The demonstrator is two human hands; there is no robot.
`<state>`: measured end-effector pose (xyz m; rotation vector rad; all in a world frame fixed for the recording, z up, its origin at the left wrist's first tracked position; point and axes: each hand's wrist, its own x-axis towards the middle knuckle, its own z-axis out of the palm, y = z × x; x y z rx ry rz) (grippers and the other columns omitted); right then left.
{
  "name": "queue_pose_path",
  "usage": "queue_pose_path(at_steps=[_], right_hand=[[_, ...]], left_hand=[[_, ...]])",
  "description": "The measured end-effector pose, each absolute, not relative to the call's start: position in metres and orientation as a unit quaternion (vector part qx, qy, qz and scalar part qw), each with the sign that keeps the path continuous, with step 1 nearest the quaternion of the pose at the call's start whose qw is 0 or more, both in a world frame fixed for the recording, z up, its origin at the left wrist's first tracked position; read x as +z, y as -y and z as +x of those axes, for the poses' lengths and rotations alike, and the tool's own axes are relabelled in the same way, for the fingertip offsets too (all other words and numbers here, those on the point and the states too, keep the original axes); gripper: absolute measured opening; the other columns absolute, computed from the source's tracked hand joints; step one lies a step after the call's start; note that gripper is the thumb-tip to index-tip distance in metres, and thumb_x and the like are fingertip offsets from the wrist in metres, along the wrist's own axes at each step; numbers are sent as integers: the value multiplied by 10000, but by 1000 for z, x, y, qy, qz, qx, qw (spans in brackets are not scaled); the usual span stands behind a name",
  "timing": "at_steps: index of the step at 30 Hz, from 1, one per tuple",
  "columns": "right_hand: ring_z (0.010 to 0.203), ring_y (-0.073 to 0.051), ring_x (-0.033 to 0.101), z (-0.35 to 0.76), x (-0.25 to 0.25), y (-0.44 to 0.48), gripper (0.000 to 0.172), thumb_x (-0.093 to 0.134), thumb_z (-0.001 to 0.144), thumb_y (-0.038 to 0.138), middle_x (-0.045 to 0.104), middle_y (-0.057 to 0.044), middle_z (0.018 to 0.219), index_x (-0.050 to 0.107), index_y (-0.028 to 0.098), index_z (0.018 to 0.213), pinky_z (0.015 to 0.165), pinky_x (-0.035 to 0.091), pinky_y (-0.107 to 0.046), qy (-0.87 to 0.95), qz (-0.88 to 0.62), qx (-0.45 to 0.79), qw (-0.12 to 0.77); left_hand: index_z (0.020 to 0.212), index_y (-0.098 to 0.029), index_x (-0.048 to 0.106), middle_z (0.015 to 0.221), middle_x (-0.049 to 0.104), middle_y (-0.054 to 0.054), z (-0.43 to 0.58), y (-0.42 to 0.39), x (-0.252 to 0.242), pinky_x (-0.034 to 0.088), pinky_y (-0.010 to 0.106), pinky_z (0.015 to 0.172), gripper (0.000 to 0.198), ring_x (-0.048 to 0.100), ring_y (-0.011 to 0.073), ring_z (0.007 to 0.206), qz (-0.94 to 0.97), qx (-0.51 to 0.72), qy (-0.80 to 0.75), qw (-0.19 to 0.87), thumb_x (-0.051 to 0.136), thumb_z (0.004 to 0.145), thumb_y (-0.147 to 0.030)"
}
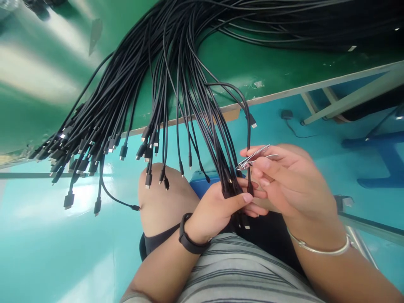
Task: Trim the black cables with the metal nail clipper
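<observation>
A bunch of black USB cables [217,139] hangs over the table edge into my left hand [227,202], whose fingers and thumb are closed around their connector ends. Several plugs poke out below that hand, near my lap. My right hand [284,176] pinches a silver nail clipper [255,158] between thumb and fingers. The clipper's jaw end points left, close beside a cable at the right side of the bunch. One bent cable with its plug [252,121] hangs a little above the clipper. Whether the jaws touch a cable I cannot tell.
Many more black cables [126,84] drape over the green table [227,71], their connectors [82,162] dangling off its front edge at left. A dark cable pile [331,25] lies at the back right. A blue stool [202,183] shows beneath me; table legs [350,99] stand at right.
</observation>
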<state>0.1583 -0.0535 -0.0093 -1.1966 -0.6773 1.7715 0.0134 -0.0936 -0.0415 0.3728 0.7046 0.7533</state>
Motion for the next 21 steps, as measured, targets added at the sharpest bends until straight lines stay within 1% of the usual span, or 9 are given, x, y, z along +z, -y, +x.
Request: queue_pose_path(at_steps=[2, 4, 8, 11, 14, 16, 18, 21], right_hand=[[432, -90, 458, 155, -7, 54, 174, 769, 755, 315, 500, 57, 541, 728, 235, 904, 323, 404, -190, 260, -475, 733, 412], [436, -104, 479, 154, -7, 56, 207, 781, 742, 325, 530, 48, 566, 716, 237, 917, 302, 405, -200, 249, -470, 745, 402], [483, -150, 534, 156, -10, 66, 293, 778, 738, 400, 605, 13, 654, 680, 251, 971, 300, 440, -251, 230, -436, 743, 453], [515, -179, 586, 161, -14, 76, 232, 772, 747, 386, 645, -11, 708, 678, 244, 904, 343, 486, -296, 227, -447, 720, 480], [661, -227, 686, 164, -16, 83, 170, 768, 769, 340, 715, -55, 814, 699, 232, 880, 460, 561, -324, 236, -490, 680, 492], [722, -233, 712, 164, -16, 86, 113, 747, 800, 310, 734, -57, 823, 704, 235, 872, 528, 589, -330, 242, -499, 668, 496], [731, -214, 712, 164, -15, 87, 65, 732, 821, 280, 730, -42, 793, 705, 234, 858, 540, 594, -304, 255, -501, 654, 506], [664, -186, 685, 165, -15, 88, 59, 721, 835, 270, 713, -25, 771, 703, 242, 883, 499, 584, -292, 284, -495, 649, 504]], left_hand=[[979, -134, 681, 875, 745, 47, 15, 94, -40, 579, 229, 694, 188, 732, 141, 700, 187, 364, -350, 843, 728, 825, -232], [920, -126, 691, 811, 745, 36, 15, 95, -37, 583, 222, 669, 168, 726, 132, 662, 180, 372, -366, 834, 745, 811, -242], [908, -123, 703, 804, 762, 44, 15, 96, -33, 592, 223, 667, 156, 734, 138, 663, 159, 385, -358, 836, 744, 813, -239], [917, -120, 711, 809, 769, 47, 14, 96, -29, 596, 227, 688, 135, 740, 142, 685, 152, 396, -342, 839, 727, 828, -220], [896, -119, 710, 811, 771, 44, 12, 95, -27, 597, 226, 698, 103, 743, 144, 699, 146, 399, -337, 840, 717, 835, -202], [895, -120, 708, 815, 773, 44, 11, 95, -27, 598, 228, 703, 99, 745, 148, 708, 145, 397, -341, 840, 718, 834, -197], [886, -121, 703, 815, 775, 45, 11, 95, -27, 599, 233, 705, 105, 746, 152, 711, 144, 394, -346, 839, 729, 824, -201], [873, -120, 694, 810, 776, 48, 12, 94, -28, 601, 242, 703, 129, 745, 157, 699, 143, 394, -348, 839, 750, 804, -212]])
